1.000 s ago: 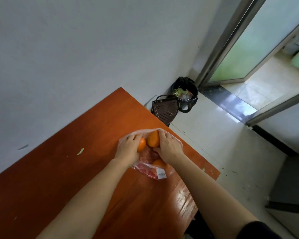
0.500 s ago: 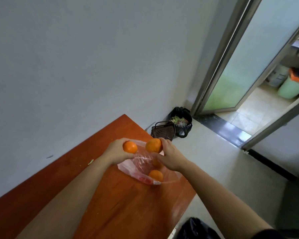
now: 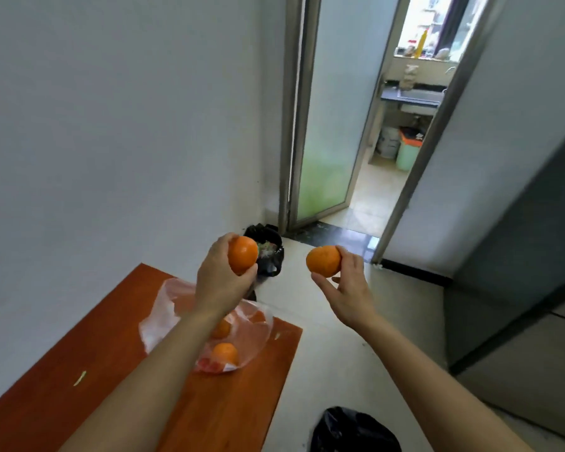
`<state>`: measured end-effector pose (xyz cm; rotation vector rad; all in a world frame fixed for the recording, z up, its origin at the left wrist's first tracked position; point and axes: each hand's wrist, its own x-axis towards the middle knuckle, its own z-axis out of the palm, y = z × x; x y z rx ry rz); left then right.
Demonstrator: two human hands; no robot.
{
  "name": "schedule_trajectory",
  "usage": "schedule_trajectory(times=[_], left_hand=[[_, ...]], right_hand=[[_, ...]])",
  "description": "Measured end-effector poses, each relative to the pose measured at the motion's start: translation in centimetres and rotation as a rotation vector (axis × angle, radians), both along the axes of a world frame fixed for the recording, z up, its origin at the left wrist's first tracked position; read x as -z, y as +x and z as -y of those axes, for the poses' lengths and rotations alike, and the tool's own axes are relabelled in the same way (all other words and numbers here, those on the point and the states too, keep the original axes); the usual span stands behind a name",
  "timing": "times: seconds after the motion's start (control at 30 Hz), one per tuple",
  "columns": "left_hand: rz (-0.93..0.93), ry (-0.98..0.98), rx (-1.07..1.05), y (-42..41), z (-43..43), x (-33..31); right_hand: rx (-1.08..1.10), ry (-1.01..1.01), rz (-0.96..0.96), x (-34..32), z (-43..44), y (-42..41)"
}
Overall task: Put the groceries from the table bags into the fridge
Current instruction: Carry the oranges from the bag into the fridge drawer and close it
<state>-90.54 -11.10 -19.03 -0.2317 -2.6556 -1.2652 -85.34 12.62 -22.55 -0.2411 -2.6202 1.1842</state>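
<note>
My left hand (image 3: 218, 282) grips an orange (image 3: 242, 258) lifted above the far end of the table. My right hand (image 3: 348, 288) holds a second orange (image 3: 323, 260) out over the floor, to the right of the table. Below my left forearm a clear plastic bag (image 3: 163, 308) lies on the orange-brown table (image 3: 118, 380). More oranges (image 3: 225, 353) sit inside the bag. The grey fridge (image 3: 516, 272) stands at the right edge of the view, its doors closed.
A black bin with scraps (image 3: 268, 252) stands on the floor past the table's end. Another black bag (image 3: 353, 430) lies on the floor near my feet. A doorway (image 3: 382, 177) opens ahead onto a tiled room with a green bin (image 3: 408, 151).
Both hands have risen out of the bag, each carrying an orange. The right hand has swung out to the right, off the table. My view has lifted toward the doorway.
</note>
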Motion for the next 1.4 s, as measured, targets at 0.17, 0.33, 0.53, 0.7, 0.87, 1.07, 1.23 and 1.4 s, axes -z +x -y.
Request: schedule_trajectory(times=[0.17, 0.33, 0.53, 0.7, 0.87, 1.07, 1.23, 1.4], left_hand=[[-0.133, 0.021, 0.218, 5.0, -12.4, -3.2], [-0.262, 0.029, 0.387, 15.0, -25.7, -4.3], [-0.29, 0.123, 0.548, 28.0, -41.3, -7.7], [-0.373, 0.157, 0.711, 34.3, -52.2, -11.6], [-0.458, 0.178, 0.803, 36.9, -60.9, -13.5], [-0.475, 0.22, 0.798, 36.3, -71.8, -13.8], [-0.458, 0.322, 0.758, 32.7, -82.0, -14.9], [-0.406, 0.399, 0.75, 27.7, -92.0, -18.4]], right_hand=[[0.21, 0.012, -0.08, -3.0, -10.7, 8.4], [0.405, 0.002, -0.176, -5.0, -22.9, 21.7], [0.62, 0.035, -0.264, -8.4, -36.7, 37.6], [0.733, 0.011, -0.374, -12.2, -45.1, 46.4], [0.819, -0.006, -0.509, -14.3, -52.0, 50.6], [0.833, 0.046, -0.562, -15.1, -61.6, 50.0], [0.826, 0.159, -0.535, -16.2, -71.2, 45.8], [0.795, 0.228, -0.489, -19.7, -81.0, 40.0]])
